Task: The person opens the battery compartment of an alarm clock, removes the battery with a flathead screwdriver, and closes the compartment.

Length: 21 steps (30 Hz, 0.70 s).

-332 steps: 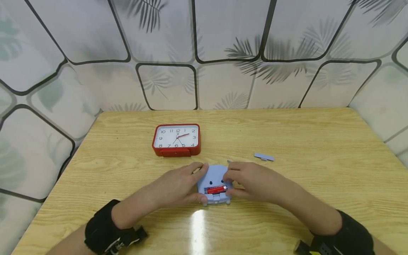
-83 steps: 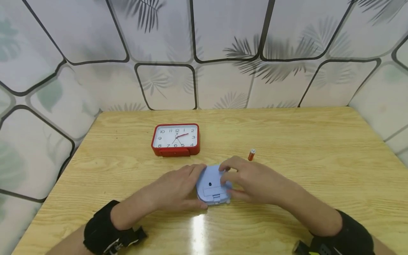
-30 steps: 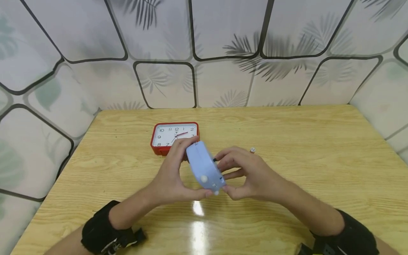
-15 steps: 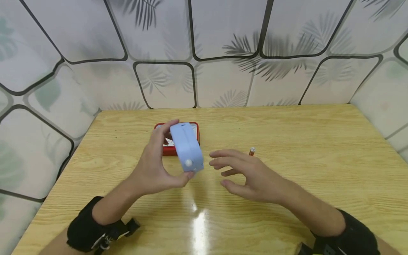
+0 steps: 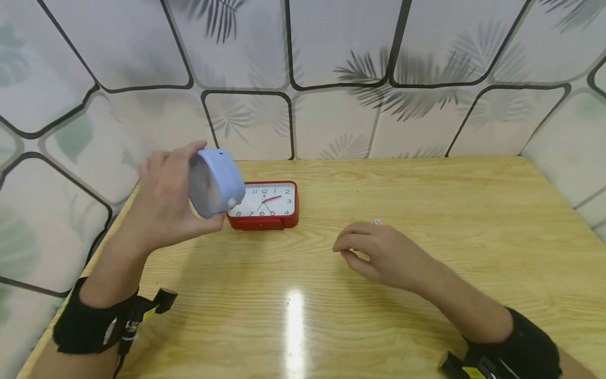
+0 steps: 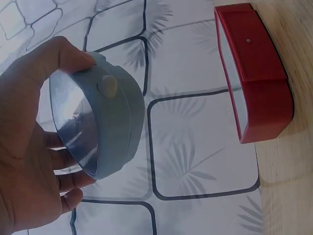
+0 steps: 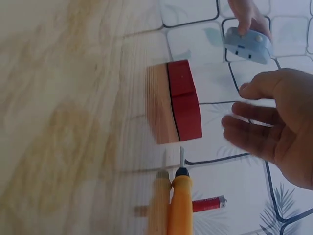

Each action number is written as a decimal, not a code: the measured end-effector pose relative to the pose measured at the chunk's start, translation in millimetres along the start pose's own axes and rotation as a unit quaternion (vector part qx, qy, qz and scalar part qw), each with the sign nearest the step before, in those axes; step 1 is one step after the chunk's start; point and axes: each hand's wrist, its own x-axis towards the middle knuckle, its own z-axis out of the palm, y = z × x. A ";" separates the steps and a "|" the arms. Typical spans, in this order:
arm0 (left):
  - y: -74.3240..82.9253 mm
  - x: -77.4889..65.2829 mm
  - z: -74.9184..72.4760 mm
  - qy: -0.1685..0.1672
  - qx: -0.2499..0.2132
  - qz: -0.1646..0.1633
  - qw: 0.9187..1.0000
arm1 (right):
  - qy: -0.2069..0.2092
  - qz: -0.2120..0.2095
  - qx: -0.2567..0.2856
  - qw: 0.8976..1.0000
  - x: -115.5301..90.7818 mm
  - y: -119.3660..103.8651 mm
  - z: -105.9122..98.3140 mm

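Note:
My left hand (image 5: 165, 197) grips a small light-blue clock (image 5: 224, 181) by its rim, raised at the left of the table. Its clear front faces left, and a round white foot shows on its side. In the left wrist view the thumb lies over the rim of the blue clock (image 6: 120, 117), with the fingers behind. My right hand (image 5: 385, 258) holds nothing, its fingers loosely bent over the middle right of the table. Just behind it a red battery (image 5: 377, 221) stands mostly hidden; the right wrist view shows the battery (image 7: 208, 203) more fully.
A red rectangular clock (image 5: 262, 223) stands on the wooden table (image 5: 426, 189), just right of the blue one. In the right wrist view a screwdriver (image 7: 181, 200) with an orange handle is near the battery. A patterned wall covering (image 5: 331, 121) rises behind the table.
The blue clock's red battery was exposed at first; later its back cover was on. My left hand has since lifted it up and left, while my right hand has let go.

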 end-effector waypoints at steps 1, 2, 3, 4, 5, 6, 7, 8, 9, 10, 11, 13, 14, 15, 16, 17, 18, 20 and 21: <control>-2.0 0.6 -0.7 -0.011 0.006 -0.010 1.000 | -0.010 0.016 -0.023 1.000 -0.9 1.5 -0.5; -3.9 0.9 -1.2 -0.023 0.012 -0.019 0.999 | -0.021 0.034 -0.043 0.998 -2.0 2.9 -1.2; -5.8 1.2 -1.7 -0.035 0.019 -0.028 0.999 | -0.032 0.052 -0.058 0.996 -2.9 4.1 -1.6; -7.8 1.5 -2.0 -0.046 0.027 -0.034 0.998 | -0.041 0.069 -0.070 0.994 -3.5 5.1 -2.1; -10.0 1.4 -2.1 -0.056 0.035 -0.040 0.997 | -0.051 0.085 -0.082 0.992 -4.0 5.8 -2.8; -12.1 1.5 -2.2 -0.066 0.041 -0.047 0.996 | -0.059 0.098 -0.094 0.989 -4.0 6.3 -3.4; -14.0 1.9 -1.9 -0.076 0.047 -0.052 0.995 | -0.066 0.110 -0.106 0.986 -4.4 6.7 -4.2; -16.2 2.2 -1.5 -0.087 0.051 -0.058 0.993 | -0.073 0.121 -0.115 0.983 -4.8 7.2 -4.7; -18.4 2.6 -1.1 -0.098 0.053 -0.065 0.992 | -0.081 0.130 -0.124 0.980 -4.9 7.5 -5.3; -20.7 2.7 -0.4 -0.109 0.056 -0.072 0.990 | -0.089 0.138 -0.131 0.978 -4.9 7.6 -5.8; -22.9 2.9 0.2 -0.119 0.059 -0.080 0.988 | -0.098 0.146 -0.135 0.975 -5.0 7.7 -6.2; -27.8 3.1 1.7 -0.139 0.062 -0.095 0.984 | -0.121 0.164 -0.133 0.970 -5.4 7.6 -7.1; -30.5 3.2 2.6 -0.147 0.064 -0.104 0.982 | -0.133 0.173 -0.128 0.968 -5.6 7.4 -7.5; -33.1 3.1 3.5 -0.154 0.066 -0.111 0.980 | -0.145 0.179 -0.124 0.965 -5.4 7.1 -8.1; -35.9 2.8 4.4 -0.160 0.068 -0.118 0.978 | -0.157 0.184 -0.120 0.963 -5.3 6.7 -8.8; -38.7 2.5 5.2 -0.167 0.070 -0.125 0.976 | -0.168 0.189 -0.117 0.960 -5.2 6.3 -9.6; -41.6 2.1 6.2 -0.173 0.072 -0.130 0.974 | -0.177 0.194 -0.116 0.958 -5.0 5.7 -10.6; -47.4 0.6 8.7 -0.187 0.076 -0.136 0.970 | -0.191 0.200 -0.119 0.954 -4.6 4.9 -12.2; -50.2 -0.2 10.3 -0.196 0.077 -0.137 0.968 | -0.195 0.203 -0.121 0.952 -4.5 4.4 -12.9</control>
